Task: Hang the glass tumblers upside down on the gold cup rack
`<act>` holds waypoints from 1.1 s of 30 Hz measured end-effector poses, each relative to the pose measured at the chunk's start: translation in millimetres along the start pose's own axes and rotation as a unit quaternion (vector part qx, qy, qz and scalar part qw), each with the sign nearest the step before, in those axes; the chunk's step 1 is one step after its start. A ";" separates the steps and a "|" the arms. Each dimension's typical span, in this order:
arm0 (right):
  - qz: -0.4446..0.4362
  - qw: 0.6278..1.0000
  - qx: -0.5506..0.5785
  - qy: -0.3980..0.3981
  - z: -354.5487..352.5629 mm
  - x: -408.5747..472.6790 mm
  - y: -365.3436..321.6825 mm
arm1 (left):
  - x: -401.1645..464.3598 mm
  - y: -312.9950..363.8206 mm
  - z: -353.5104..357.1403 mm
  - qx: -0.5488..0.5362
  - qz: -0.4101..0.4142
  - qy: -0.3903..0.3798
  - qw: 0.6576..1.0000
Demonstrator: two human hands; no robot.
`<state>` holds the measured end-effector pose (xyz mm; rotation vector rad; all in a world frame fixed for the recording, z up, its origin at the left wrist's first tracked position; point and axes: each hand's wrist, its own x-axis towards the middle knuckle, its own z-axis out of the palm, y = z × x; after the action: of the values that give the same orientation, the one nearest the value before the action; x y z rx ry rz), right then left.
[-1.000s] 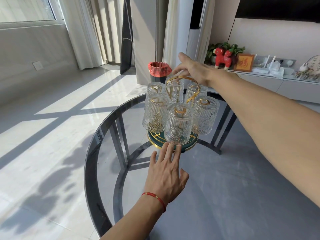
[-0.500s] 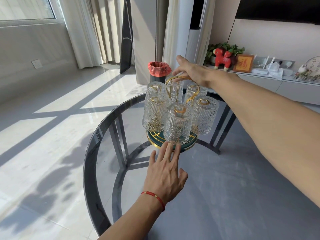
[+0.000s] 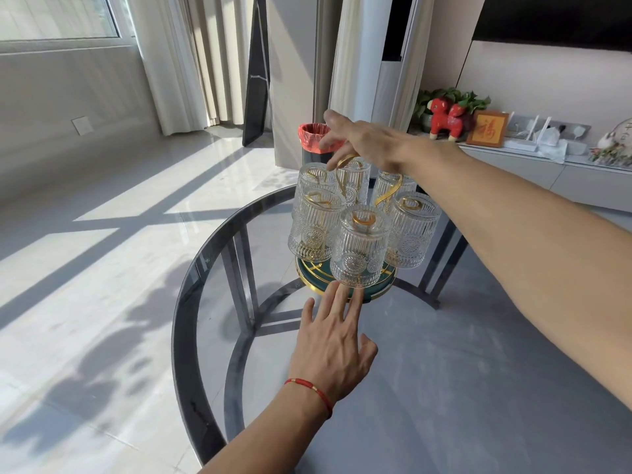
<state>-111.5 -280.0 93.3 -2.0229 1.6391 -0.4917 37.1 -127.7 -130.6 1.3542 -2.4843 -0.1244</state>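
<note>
**A:** Where did the gold cup rack [image 3: 345,268] stand?

**B:** On the round glass table [image 3: 191,302], toward its far edge, with its green, gold-rimmed base flat on the glass. Six glass tumblers [image 3: 360,248] hung on it, all upside down, each over a gold peg. The nearest one was at the front of the base, one hung to either side of it, and three more stood behind, around the looped gold handle [image 3: 343,165].

**A:** And the hands?

**B:** The right hand [image 3: 369,145] reached over the top of the rack, with its fingers curled down at the handle loop. I could not tell whether they had closed on it; the thumb stuck out toward the far side. The left hand [image 3: 333,350] lay open and flat, palm down, fingers spread, holding nothing. Its fingertips [image 3: 337,290] touched the near edge of the base, just below the front tumbler. A red string bracelet [image 3: 309,391] was on that wrist.

**A:** Anything beyond the table?

**B:** A dark bin with a red liner [image 3: 313,136] stood on the floor past the far edge.
</note>
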 end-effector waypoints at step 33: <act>-0.027 0.994 -0.103 -0.001 4.3 13.7 -13.8 | -0.7 1.9 -2.0 -0.009 0.001 0.006 1.000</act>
<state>-95.1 -290.5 97.4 -2.2207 1.6980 -0.3510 36.5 -126.0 -128.4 1.3425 -2.4680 -0.1368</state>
